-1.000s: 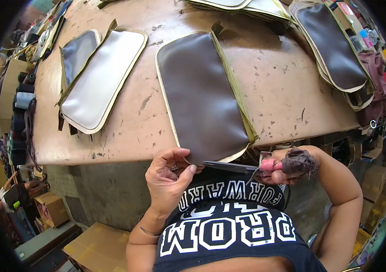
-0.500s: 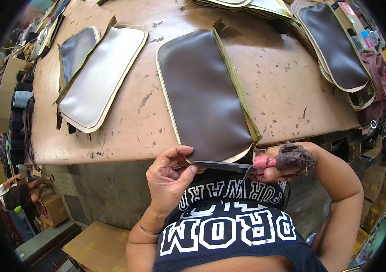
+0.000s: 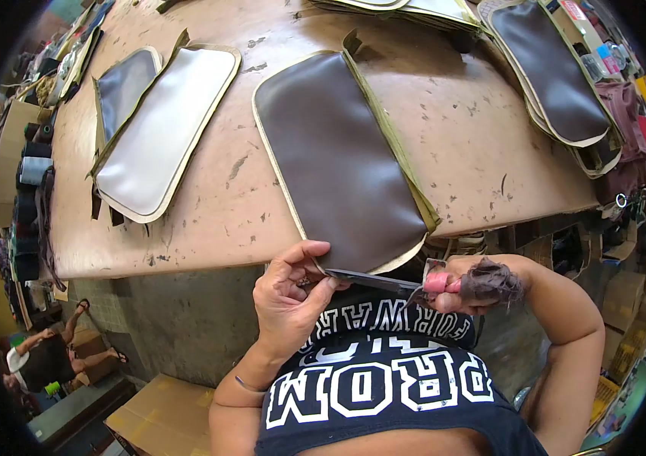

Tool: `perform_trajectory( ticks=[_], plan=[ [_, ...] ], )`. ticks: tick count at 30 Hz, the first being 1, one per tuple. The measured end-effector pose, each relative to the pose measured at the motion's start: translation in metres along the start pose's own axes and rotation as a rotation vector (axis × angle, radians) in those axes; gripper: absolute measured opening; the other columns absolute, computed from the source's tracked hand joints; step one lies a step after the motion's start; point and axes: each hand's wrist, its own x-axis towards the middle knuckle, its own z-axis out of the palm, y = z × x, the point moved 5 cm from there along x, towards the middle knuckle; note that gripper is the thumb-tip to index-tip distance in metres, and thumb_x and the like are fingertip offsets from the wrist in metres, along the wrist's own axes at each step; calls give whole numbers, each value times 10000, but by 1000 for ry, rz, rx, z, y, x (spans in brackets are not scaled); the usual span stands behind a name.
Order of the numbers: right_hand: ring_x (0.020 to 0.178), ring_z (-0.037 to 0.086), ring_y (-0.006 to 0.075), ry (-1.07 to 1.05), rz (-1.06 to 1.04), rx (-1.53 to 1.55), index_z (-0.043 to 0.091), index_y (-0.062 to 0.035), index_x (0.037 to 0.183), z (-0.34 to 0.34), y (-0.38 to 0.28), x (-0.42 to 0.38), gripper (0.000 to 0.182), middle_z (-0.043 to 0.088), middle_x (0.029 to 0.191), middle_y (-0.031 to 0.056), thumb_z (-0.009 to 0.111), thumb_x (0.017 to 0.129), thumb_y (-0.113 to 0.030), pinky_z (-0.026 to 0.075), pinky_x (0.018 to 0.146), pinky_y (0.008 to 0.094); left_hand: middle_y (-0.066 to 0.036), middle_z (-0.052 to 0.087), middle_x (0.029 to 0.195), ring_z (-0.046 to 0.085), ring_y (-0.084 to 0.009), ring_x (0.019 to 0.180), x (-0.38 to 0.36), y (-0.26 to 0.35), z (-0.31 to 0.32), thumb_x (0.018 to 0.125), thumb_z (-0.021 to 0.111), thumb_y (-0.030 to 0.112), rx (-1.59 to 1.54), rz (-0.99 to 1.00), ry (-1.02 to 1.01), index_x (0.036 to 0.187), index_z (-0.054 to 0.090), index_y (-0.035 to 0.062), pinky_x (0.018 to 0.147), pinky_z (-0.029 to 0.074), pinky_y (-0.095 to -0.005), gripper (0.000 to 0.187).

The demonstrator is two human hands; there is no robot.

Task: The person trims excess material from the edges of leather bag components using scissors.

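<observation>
A dark brown panel point(image 3: 338, 152) with a cream edge and an olive strip along its right side lies on the table point(image 3: 224, 197), its near end over the edge. My left hand point(image 3: 292, 292) pinches the panel's near left corner between thumb and fingers. Wrapped round the pink handle of dark-bladed scissors point(image 3: 372, 280) is my right hand point(image 3: 475, 285); brown cloth is bound about the handle. The blades lie along the panel's near edge, tips by my left thumb. How far they are apart is unclear.
A whitish panel point(image 3: 167, 137) and a grey one point(image 3: 127, 83) lie at the left. Stacked dark panels point(image 3: 551, 76) are at the right, others at the far edge. Spools point(image 3: 32, 171) line the left side. A cardboard box point(image 3: 159, 418) and a person point(image 3: 49, 361) are lower left.
The table and panels have shifted slightly in view. Both hands stay at the panel's near edge, the scissors a little lower at the handle. The person at lower left has moved right.
</observation>
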Motion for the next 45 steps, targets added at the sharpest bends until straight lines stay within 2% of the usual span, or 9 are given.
perform_trajectory(
  ticks=[6,18,24,27,30,34,39,43,45],
  plan=[
    [338,397,52,-97,-90,-19,487,-119,567,13,4,-4,351,391,403,-39,561,726,-423,298,314,171,-129,540,826,558,-154,767,-1,-1,7,703,491,-133,-16,91,-8,1055,343,-41,687,483,-234,393],
    [358,413,42,-61,-289,-26,471,-116,580,14,6,-7,327,377,417,-47,576,728,-388,311,319,171,-133,527,851,554,-158,796,-1,-4,21,703,483,-143,-31,81,-39,1073,312,-27,717,477,-245,423],
    [373,413,40,-114,-199,123,442,-106,512,15,15,-7,356,369,410,-51,561,755,-338,297,344,157,-100,532,804,545,-114,752,-3,-8,24,700,497,-137,6,99,-47,1089,311,-16,647,452,-184,448],
    [390,416,69,-85,-441,-3,437,-80,516,12,6,-5,359,391,424,-24,588,734,-321,321,376,198,-87,531,776,534,-88,701,-4,-9,23,698,511,-129,27,115,-35,1091,320,-14,596,429,-159,452],
    [435,430,114,-75,-609,-545,453,-63,573,9,18,-1,318,417,478,12,639,687,-295,348,427,248,-91,536,773,546,-99,689,-3,-8,24,703,517,-117,44,85,-12,1054,375,-26,603,438,-169,389],
    [535,480,153,187,-850,-346,443,-46,704,9,7,-18,378,477,602,59,722,583,-270,366,477,270,-110,551,811,571,-151,733,-2,-11,27,720,507,-100,-61,-24,-91,954,470,-43,673,472,-224,244],
    [742,465,137,597,-1037,547,393,-65,723,18,8,-9,385,479,758,64,738,563,-128,374,619,247,-133,550,861,566,-180,786,-3,-12,46,724,500,-103,-313,-27,-167,872,511,-48,726,486,-285,158],
    [653,365,105,997,-1313,474,360,-69,636,15,-9,-22,324,363,656,-3,681,606,-88,301,626,223,-112,563,868,560,-156,802,-7,-21,64,736,496,-91,-332,41,-274,881,534,-39,736,478,-260,159],
    [604,360,88,1070,-1080,445,353,-74,622,13,-15,-30,296,375,643,-12,649,628,-71,313,596,220,-103,573,869,569,-142,786,-9,-23,69,728,515,-71,-235,14,-352,911,540,-28,736,460,-229,191]
  ],
)
